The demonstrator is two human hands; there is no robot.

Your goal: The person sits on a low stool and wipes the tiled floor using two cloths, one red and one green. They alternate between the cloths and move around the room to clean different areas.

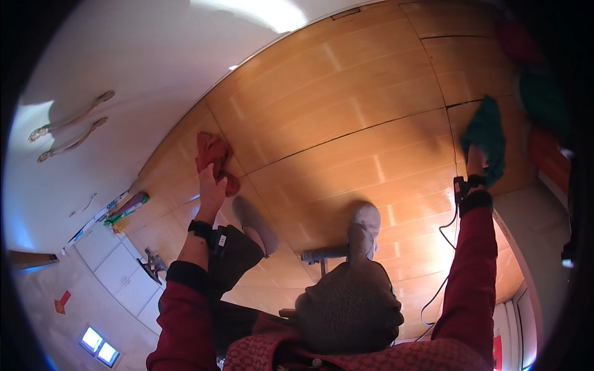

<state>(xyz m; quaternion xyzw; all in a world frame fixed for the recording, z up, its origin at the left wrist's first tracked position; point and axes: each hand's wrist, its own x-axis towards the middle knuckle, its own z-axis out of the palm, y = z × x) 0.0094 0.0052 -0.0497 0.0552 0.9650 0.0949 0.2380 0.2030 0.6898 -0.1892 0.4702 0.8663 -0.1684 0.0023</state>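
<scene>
My left hand (pixel 212 191) grips a crumpled red cloth (pixel 214 150), part of which bunches out beside the fingers. Out at the far right, my right hand (pixel 476 160) has hold of a green cloth (pixel 489 125) that hangs over most of its fingers. Both arms are spread wide, with red sleeves (pixel 471 259) and dark cuffs. A small black device (pixel 459 189) is strapped at the right wrist. My feet, in grey slippers (pixel 364 218), stand on the wood-plank floor (pixel 334 153) between the hands.
White cabinet doors with ornate handles (pixel 69 120) rise on the left. A purple and green package (pixel 130 208) lies by their base. A black cable (pixel 443 278) trails under the right arm. Dim green (pixel 543 99) and red (pixel 547 153) items sit along the right rim.
</scene>
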